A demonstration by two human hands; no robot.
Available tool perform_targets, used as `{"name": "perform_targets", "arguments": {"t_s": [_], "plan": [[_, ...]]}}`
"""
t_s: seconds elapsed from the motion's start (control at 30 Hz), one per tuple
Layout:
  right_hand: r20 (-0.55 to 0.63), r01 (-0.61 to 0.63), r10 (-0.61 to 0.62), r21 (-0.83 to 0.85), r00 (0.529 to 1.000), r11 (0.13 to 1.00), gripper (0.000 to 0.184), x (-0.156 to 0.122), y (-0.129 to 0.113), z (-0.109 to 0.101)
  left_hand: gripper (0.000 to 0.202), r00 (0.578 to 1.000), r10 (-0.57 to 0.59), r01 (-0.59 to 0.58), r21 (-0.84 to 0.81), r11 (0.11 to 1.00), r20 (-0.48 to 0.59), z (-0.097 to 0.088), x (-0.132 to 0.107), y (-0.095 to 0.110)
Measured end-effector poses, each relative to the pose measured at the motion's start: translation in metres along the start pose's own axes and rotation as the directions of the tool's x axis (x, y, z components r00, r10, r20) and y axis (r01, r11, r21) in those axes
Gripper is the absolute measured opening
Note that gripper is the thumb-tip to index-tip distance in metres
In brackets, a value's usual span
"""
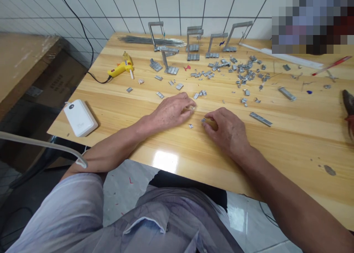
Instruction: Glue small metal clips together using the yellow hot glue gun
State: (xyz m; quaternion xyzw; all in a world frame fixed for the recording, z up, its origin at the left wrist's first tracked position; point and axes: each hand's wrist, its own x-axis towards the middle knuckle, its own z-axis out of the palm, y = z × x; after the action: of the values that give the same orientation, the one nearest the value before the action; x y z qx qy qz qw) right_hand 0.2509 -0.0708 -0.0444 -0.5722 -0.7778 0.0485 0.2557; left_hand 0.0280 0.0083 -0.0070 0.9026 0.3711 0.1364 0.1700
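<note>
Left hand (pixel 173 111) and right hand (pixel 229 131) facing each other at the wooden table (pixel 177 142)

We set our clock centre in the gap between the hands, with noon toward the tiled wall (pixel 190 4). At 4 o'clock we saw the right hand, its thumb and forefinger closed to a pinch on a grey chip (pixel 203 120), the other fingers loosely bent. At 9 o'clock the left hand was half curled; a bright bit (pixel 193 107) showed at its fingertips, but we could not tell whether it was gripped. A loose chip (pixel 190 126) lay on the wood at 7 o'clock, near both hands and touching neither.

Surroundings: we logged a few metal scraps (pixel 200 94) at 12, a larger scatter of clips (pixel 249 75) at 2, and a metal strip (pixel 260 119) at 3. Bent metal stands (pixel 172 70) stood from 11 to 1, some near the wall. A yellow glue gun (pixel 121 69) lay at 10, with a white box (pixel 80 117) at 9, well beyond the left hand.
</note>
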Motion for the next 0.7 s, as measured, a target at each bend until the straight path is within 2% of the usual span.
{"name": "perform_targets", "arguments": {"t_s": [0.23,0.4,0.7], "plan": [[0.012,0.01,-0.009,-0.028,1.0,1.0,0.015,0.0012,-0.0013,0.003,0.028,0.998,0.061,-0.058,-0.08,0.995,0.029,0.0057,0.001,-0.0003],[-0.032,0.052,-0.051,0.024,0.998,0.998,0.013,-0.0006,0.0038,0.005,0.033,0.997,0.023,-0.018,-0.06,0.998,0.078,0.0048,0.0007,-0.0032],[-0.063,0.088,-0.083,0.083,0.995,0.993,0.013,-0.0016,0.0044,0.0021,0.034,0.997,0.003,-0.003,0.004,1.0,0.077,0.0027,-0.0011,-0.0021]]}}
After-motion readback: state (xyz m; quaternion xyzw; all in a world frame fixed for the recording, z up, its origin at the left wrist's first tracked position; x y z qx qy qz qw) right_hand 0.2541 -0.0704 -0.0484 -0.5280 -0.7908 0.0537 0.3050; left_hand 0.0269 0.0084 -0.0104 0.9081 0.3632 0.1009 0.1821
